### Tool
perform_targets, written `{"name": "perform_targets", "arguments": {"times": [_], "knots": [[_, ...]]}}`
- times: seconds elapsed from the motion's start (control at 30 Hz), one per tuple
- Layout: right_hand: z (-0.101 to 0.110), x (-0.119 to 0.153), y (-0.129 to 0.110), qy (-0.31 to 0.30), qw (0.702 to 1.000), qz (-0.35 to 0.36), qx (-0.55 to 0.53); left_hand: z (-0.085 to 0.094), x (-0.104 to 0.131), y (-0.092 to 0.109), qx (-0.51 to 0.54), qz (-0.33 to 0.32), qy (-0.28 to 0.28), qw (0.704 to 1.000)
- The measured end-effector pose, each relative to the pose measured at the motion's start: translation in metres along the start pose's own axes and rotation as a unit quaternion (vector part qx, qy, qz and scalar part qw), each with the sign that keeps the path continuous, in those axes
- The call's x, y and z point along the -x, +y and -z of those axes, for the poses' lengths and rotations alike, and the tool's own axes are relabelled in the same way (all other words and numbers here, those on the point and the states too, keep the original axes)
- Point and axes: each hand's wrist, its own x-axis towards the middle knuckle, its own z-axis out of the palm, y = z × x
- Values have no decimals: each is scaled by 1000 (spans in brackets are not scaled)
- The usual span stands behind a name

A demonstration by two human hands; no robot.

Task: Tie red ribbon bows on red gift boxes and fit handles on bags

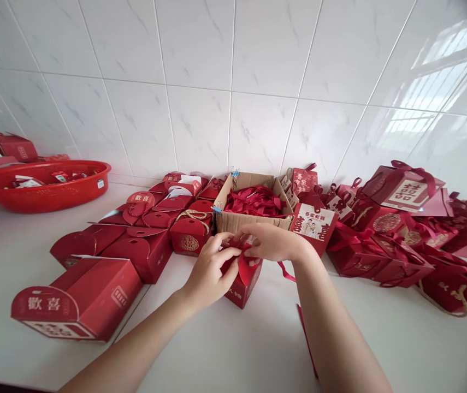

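Note:
A small red gift box (242,292) with a rounded top flap stands on the white counter, in front of an open cardboard carton. My left hand (212,270) is closed at the top of this box, its thumb and fingers pinching the flap from the left. From the right, my right hand (272,242) reaches over the same top with its fingers bent together; they partly cover what they grip. A red ribbon (286,271) trails out beneath my right wrist. Loose red ribbons (253,201) fill the cardboard carton (253,222) just behind the hands.
Several red gift boxes (89,292) stand left of the carton, some with rope handles. Ribbon-tied boxes (405,188) are piled at the right. A red plastic basket (53,199) with small packets sits far left. One ribbon strip (307,341) lies near my right forearm. A tiled wall rises behind.

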Motion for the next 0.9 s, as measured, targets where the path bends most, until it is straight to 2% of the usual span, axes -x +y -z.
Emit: {"name": "perform_targets", "arguments": {"times": [0.17, 0.3, 0.47, 0.63, 0.7, 0.77, 0.9], "knots": [[0, 0, -1, -5, 1000, -8, -11, -3, 0, -1, 47, 6, 39, 998], [3, 3, -1, -7, 1000, 21, 1, 0, -1, 0, 56, 0, 84, 995], [3, 3, -2, 25, 998, 46, 20, 4, -4, -2, 52, -6, 123, 991], [0, 0, -5, 62, 996, 56, -19, 5, -6, -5, 82, -3, 137, 987], [0, -1, -5, 73, 994, 74, -39, 4, -6, -7, 115, 27, 126, 985], [1, 0, -6, 94, 990, 92, -54, 4, -7, -9, 168, 83, 110, 976], [6, 9, -13, 186, 973, 111, -79, 7, -10, -15, 288, 206, 89, 931]]}}
